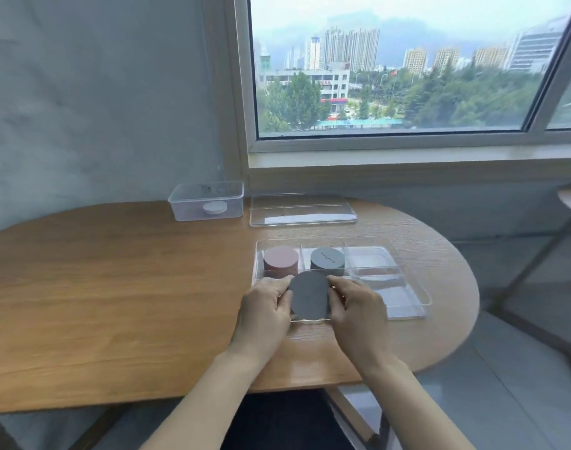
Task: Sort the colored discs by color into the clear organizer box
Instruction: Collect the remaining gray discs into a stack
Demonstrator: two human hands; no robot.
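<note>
A dark grey disc (310, 295) is held tilted over the near edge of the clear organizer box (407, 271). My left hand (264, 306) grips its left rim and my right hand (355, 306) grips its right rim. In the box's far row, a stack of pink discs (280, 259) fills the left compartment and a stack of dark grey discs (328, 259) fills the middle one. The right compartments look empty. A white disc (215, 207) lies in a small clear tub (206, 193) at the back of the table.
The organizer's clear lid (302, 211) lies flat behind the box, right of the tub. The wooden table (115, 287) curves off at the right, where the floor drops away. A wall and window sill stand behind it.
</note>
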